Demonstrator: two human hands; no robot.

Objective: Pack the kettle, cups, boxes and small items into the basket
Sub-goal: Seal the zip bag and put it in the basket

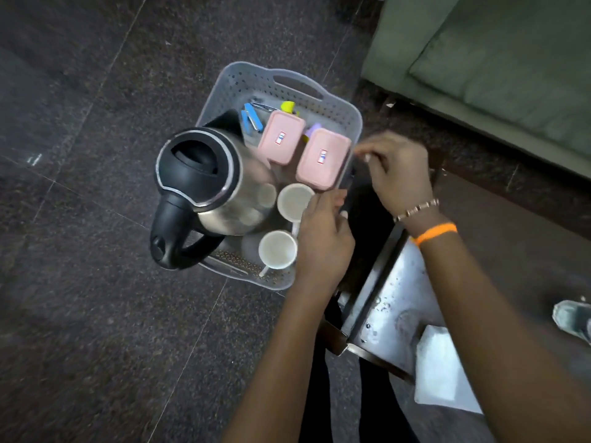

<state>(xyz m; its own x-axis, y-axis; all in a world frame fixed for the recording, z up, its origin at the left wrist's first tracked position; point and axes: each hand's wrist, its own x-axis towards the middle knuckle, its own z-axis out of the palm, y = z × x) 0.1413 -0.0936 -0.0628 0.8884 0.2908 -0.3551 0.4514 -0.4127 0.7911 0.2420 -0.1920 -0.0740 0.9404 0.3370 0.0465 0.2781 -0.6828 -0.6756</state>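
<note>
A grey perforated basket (243,75) stands on the dark floor. Inside it are a steel kettle (204,177) with a black lid and handle, two pink lidded boxes (281,137) (323,158), two white cups (294,199) (276,249), a blue stapler (251,118), a yellow item (287,106) and a purple item (311,129). My left hand (323,241) curls over the basket's right rim beside the cups. My right hand (399,174) has its fingertips closed on the same rim by the nearer pink box.
A small metal-topped table (393,302) with a white paper (444,369) on it stands to the right, under my arms. A green sofa (495,59) fills the top right. A shoe (572,314) shows at the right edge. Dark tiled floor lies to the left.
</note>
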